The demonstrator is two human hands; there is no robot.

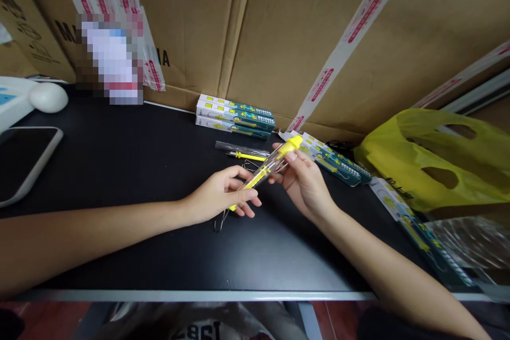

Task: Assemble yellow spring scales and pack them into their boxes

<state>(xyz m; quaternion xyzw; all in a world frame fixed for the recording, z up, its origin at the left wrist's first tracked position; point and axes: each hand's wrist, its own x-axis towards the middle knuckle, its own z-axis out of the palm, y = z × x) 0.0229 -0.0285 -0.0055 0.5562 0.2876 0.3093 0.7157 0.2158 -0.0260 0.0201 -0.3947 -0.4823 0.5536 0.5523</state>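
A clear tubular spring scale (261, 174) with yellow ends is held at a slant above the black table. My left hand (217, 194) closes round its lower part, thumb on top, and a bent wire hook (217, 223) sticks out below. The fingers of my right hand (308, 186) pinch the upper end by the yellow cap (292, 143). Just behind the hands lie a clear tube (235, 146), a yellow rod (245, 156) with a metal tip, and wire hooks (249, 164), partly hidden by the scale.
Stacked spring scale boxes (235, 117) stand against a large cardboard box (187, 26). More boxes (334, 162) lie at right, with another box (418, 228) near a yellow plastic bag (430, 154) and clear plastic packaging (470, 239). A phone (27, 159) lies at left by a white device (48, 97).
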